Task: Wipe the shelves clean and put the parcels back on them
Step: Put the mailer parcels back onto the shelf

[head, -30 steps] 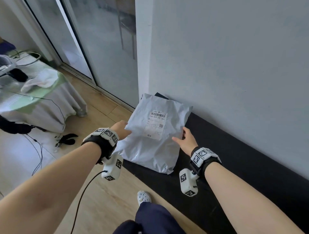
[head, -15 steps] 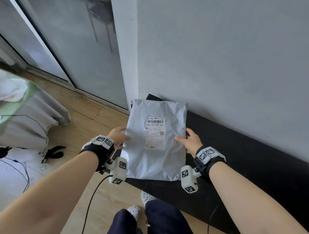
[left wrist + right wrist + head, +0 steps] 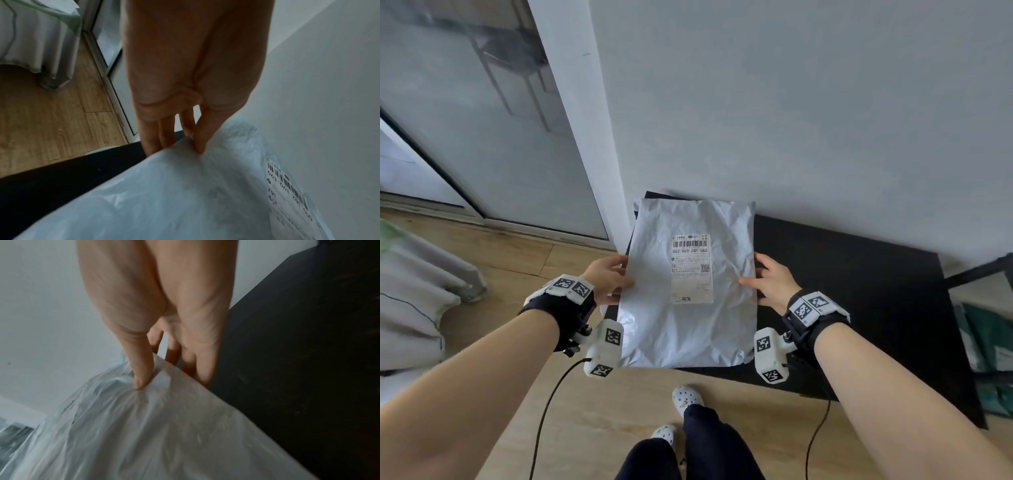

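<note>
The grey poly mailer parcel (image 3: 688, 284) now lies squared over the left end of the black shelf (image 3: 859, 291), where a second ago it sat skewed. Left hand (image 3: 607, 281) and right hand (image 3: 774, 282) each pinch a side edge, so release looks near.

parcel (image 3: 688, 284) turned square, further onto shelf (image 3: 859, 291)

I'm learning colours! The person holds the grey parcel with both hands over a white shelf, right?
Not quite: the shelf is black, not white, as the head view shows. The rest holds: the left hand and right hand hold the grey parcel by its sides.
</note>
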### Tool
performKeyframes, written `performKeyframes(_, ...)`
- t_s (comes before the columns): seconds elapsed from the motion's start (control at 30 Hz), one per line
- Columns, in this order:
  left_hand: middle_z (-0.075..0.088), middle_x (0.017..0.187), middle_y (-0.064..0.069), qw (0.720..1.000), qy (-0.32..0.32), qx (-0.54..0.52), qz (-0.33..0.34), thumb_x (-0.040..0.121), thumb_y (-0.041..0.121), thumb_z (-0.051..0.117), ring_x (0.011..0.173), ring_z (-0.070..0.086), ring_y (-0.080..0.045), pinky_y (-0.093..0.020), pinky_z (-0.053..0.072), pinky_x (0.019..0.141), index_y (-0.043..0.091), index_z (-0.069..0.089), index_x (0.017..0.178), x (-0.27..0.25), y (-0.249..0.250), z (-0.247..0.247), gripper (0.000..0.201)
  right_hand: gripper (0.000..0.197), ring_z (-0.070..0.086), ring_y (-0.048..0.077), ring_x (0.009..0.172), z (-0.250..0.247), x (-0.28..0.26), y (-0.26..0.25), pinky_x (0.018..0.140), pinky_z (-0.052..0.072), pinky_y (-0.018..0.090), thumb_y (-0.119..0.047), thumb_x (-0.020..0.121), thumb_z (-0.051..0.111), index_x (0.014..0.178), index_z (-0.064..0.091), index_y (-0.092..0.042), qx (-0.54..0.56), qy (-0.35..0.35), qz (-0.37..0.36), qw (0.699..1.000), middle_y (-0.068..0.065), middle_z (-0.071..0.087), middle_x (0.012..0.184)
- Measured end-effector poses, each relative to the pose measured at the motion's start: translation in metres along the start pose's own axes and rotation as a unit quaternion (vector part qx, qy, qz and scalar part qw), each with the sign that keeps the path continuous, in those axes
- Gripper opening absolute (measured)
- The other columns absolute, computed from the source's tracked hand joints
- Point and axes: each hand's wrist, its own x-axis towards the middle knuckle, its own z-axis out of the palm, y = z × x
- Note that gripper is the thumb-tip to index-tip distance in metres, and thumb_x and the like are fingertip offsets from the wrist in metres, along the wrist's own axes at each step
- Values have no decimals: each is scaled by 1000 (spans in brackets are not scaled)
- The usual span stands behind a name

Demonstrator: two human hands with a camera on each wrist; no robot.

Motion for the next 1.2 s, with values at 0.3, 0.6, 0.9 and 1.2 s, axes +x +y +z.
performKeyframes(0.3,64,117,-17,981,-152,106,53,86,-14,51,92,65,-26,-34,58,75,17,59,118,-30,27,80,45,71,64,27,104,-72,-96,54,80,56,47,13,78,67,139,46,-18,109,108,-4,988,10,65,112)
performKeyframes(0.6,67,111,-13,944,-266,182,70,85,-16,52,95,67,-26,-30,60,71,17,59,116,-87,21,234,46,76,64,28,104,-172,-217,148,83,56,48,16,78,64,142,42,-18,191,236,-15,953,8,65,114)
performKeyframes(0.9,69,106,-12,912,-321,230,116,86,-15,51,92,68,-25,-30,59,69,15,59,115,-183,-40,423,43,68,60,29,111,-308,-355,253,92,51,49,16,76,65,133,49,-17,182,328,-38,926,12,60,123)
performKeyframes(1.2,70,103,-9,896,-342,247,138,86,-14,53,91,68,-26,-38,56,80,15,60,116,-265,-101,592,43,67,58,28,108,-425,-471,345,91,51,43,21,76,63,135,46,-7,238,396,-46,886,11,59,117)
